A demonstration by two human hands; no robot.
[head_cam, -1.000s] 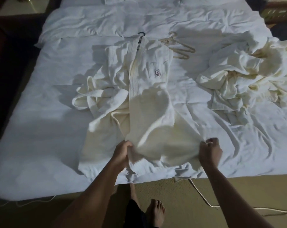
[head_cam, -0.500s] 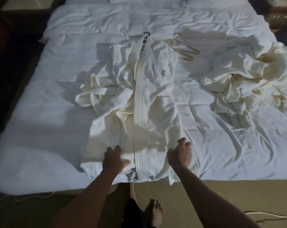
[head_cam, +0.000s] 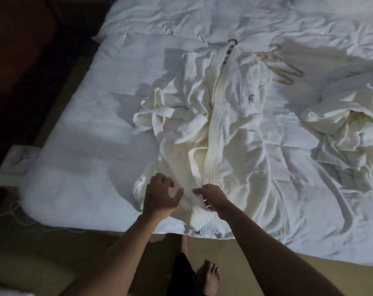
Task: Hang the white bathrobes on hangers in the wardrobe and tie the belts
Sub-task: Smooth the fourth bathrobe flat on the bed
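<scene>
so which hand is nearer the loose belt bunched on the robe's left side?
Left. The left hand is at the laid-out bathrobe's hem, below the belt. The right hand sits further right, by the front band's lower end.

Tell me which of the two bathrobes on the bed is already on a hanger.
The laid-out bathrobe in the middle, with the chest logo: a dark hanger hook shows at its collar. The crumpled bathrobe on the right shows none; the spare hangers lie bare.
</scene>
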